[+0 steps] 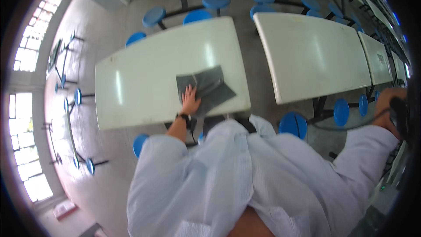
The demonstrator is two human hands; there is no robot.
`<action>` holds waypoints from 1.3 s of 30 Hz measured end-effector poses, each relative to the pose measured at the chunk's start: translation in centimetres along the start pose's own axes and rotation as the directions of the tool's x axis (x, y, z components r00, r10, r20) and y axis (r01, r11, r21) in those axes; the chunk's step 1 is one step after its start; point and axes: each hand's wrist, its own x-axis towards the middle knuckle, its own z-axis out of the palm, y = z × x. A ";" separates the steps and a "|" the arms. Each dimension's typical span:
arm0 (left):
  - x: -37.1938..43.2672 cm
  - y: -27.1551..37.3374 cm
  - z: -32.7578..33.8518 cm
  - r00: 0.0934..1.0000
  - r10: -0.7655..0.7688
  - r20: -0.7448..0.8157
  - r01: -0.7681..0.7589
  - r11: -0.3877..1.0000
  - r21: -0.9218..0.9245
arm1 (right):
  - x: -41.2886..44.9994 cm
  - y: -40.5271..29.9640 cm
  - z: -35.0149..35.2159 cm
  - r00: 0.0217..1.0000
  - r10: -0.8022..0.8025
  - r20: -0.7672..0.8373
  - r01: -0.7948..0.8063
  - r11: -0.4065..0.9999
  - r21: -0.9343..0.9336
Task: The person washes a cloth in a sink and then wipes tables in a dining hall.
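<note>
A dark grey cloth (213,84), creased and partly folded, lies near the right front corner of a pale table (148,82). My left hand (190,101) rests on the cloth's left part with its fingers apart, and a black band is on that wrist. Far out at the right rim, my right arm is raised beside my head. My right hand (396,118) is near a dark object with a cable, blurred and partly cut off by the picture's edge; whether it grips the object cannot be told.
A second pale table (312,56) stands to the right across a narrow gap. Blue round stools (292,125) on dark metal frames surround both tables. More tables and stools are farther off, and windows (28,144) are along the left. A dark cable crosses at the right.
</note>
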 end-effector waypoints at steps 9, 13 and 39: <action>-0.7 2.9 -1.7 0.987 -0.161 0.026 0.159 0.985 0.072 | -13.3 21.1 18.4 0.549 0.829 -0.109 -0.836 0.543 -0.079; -2.1 4.8 -2.2 0.986 -0.154 0.070 0.149 0.986 0.080 | -27.7 25.5 33.9 0.352 0.891 0.286 -0.818 0.441 -0.369; 9.4 6.4 -3.0 0.944 -0.131 -0.304 0.176 0.976 0.127 | -31.3 32.3 36.4 0.353 0.935 -0.041 -0.666 0.220 -0.713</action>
